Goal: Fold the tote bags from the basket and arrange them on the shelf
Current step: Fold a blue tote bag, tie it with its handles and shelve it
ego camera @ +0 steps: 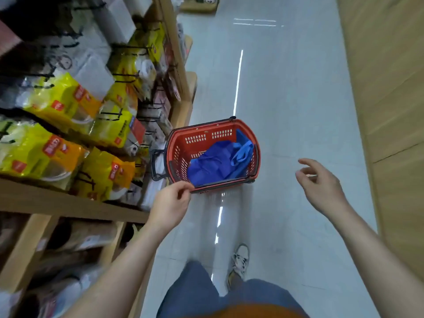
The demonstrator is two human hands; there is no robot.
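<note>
A red plastic basket (206, 136) stands on the pale floor beside the shelf. Crumpled blue tote bags (215, 164) lie inside it, one with a lighter blue handle at the right. My left hand (171, 203) hovers at the basket's near rim, fingers loosely curled, holding nothing. My right hand (321, 184) floats over the floor to the right of the basket, fingers relaxed and spread, empty. The wooden shelf (57, 198) runs along the left.
Yellow packaged goods (57, 99) hang on black hooks over the shelf. Lower shelf compartments hold blurred packets. A wooden wall (390, 88) lines the right side. My legs in jeans and a sneaker (239, 260) are below, on the tiled aisle.
</note>
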